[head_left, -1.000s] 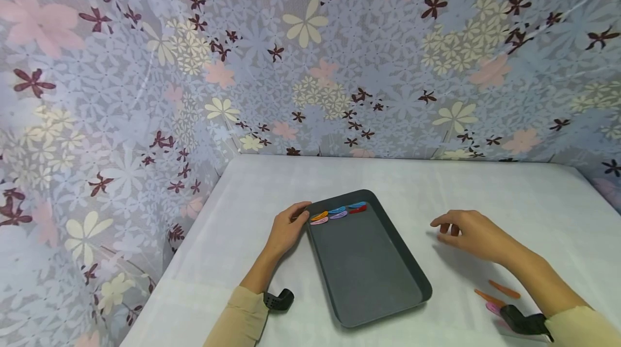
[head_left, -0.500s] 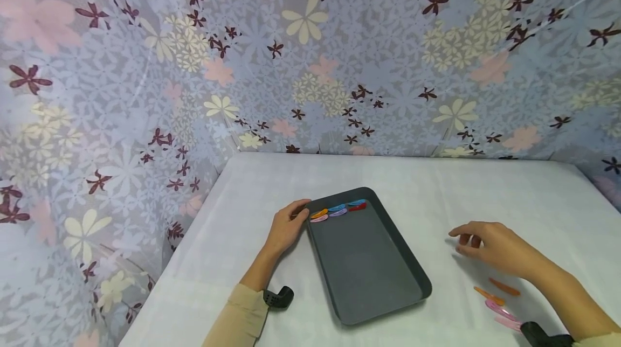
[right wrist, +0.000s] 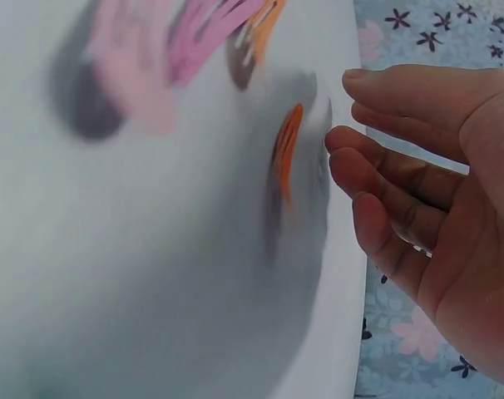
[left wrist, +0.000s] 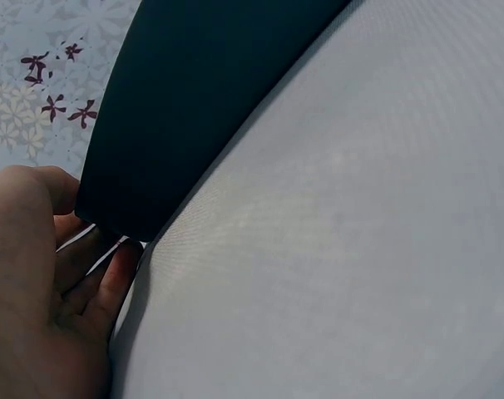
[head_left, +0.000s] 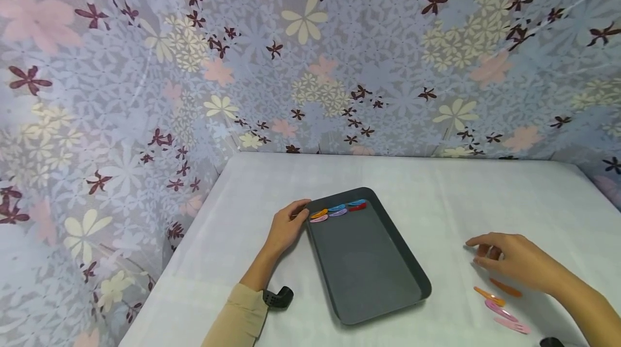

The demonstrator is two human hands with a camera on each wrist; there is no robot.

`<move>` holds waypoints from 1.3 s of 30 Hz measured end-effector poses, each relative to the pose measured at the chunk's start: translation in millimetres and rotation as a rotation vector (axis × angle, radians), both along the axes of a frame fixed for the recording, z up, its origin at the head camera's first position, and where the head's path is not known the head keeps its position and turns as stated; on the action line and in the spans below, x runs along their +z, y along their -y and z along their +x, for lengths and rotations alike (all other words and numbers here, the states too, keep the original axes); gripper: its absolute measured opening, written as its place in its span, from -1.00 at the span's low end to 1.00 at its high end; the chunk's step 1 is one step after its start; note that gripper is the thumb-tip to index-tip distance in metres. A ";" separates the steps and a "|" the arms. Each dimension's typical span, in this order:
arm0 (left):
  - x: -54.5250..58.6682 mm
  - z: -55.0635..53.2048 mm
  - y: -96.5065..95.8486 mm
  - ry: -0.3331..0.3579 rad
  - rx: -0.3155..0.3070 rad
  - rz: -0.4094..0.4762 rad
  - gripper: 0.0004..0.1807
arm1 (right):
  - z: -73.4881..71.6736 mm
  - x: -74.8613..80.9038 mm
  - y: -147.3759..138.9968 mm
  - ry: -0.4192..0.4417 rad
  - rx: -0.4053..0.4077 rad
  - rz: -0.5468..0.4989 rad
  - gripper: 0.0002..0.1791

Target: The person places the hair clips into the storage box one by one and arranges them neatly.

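At the far left corner of the dark grey tray (head_left: 366, 261), my left hand (head_left: 285, 228) grips the rim. The left wrist view shows the thumb and fingers (left wrist: 115, 287) on either side of the tray's corner (left wrist: 140, 199). Several snap hair clips (head_left: 338, 208) lie in the tray along its far end, in orange, blue, red, purple and pink. My right hand (head_left: 516, 258) hovers over the cloth with loosely bent fingers and holds nothing. Just below it lie an orange clip (head_left: 505, 287), a second orange clip (head_left: 490, 297), a magenta clip (head_left: 501, 311) and a light pink clip (head_left: 512, 326).
A white cloth (head_left: 417, 180) covers the table. Flower-patterned fabric (head_left: 310, 67) hangs behind the table and along its left side. A black wrist camera (head_left: 278, 297) sits on the left wrist.
My right hand has moved right and toward the near side, away from the tray, uncovering the loose clips. The left hand and the tray stay in place.
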State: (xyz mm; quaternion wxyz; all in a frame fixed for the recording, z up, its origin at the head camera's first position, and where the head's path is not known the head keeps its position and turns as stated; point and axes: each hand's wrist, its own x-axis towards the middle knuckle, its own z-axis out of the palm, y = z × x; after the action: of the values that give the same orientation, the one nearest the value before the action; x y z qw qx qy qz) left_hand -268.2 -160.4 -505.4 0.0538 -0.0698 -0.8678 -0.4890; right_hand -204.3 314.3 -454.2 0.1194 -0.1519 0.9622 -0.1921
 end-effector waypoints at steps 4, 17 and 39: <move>0.5 0.7 -0.9 -0.008 -0.005 0.005 -0.66 | 8.0 -4.0 -7.8 -0.022 0.004 0.003 -0.62; -2.7 -0.2 -1.2 -0.023 -0.009 -0.008 -0.66 | 27.3 -19.3 -23.2 -0.044 0.043 -0.096 -0.62; 0.3 1.0 1.0 -0.023 -0.013 0.006 -0.65 | 30.9 -28.3 -42.3 -0.082 0.214 -0.249 -0.62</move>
State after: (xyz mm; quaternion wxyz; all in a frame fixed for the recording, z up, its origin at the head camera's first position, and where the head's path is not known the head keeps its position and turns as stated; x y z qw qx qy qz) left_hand -267.2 -161.4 -505.1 0.0611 -0.0809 -0.8652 -0.4911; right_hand -173.4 356.7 -482.5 0.0801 -0.2749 0.9132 -0.2899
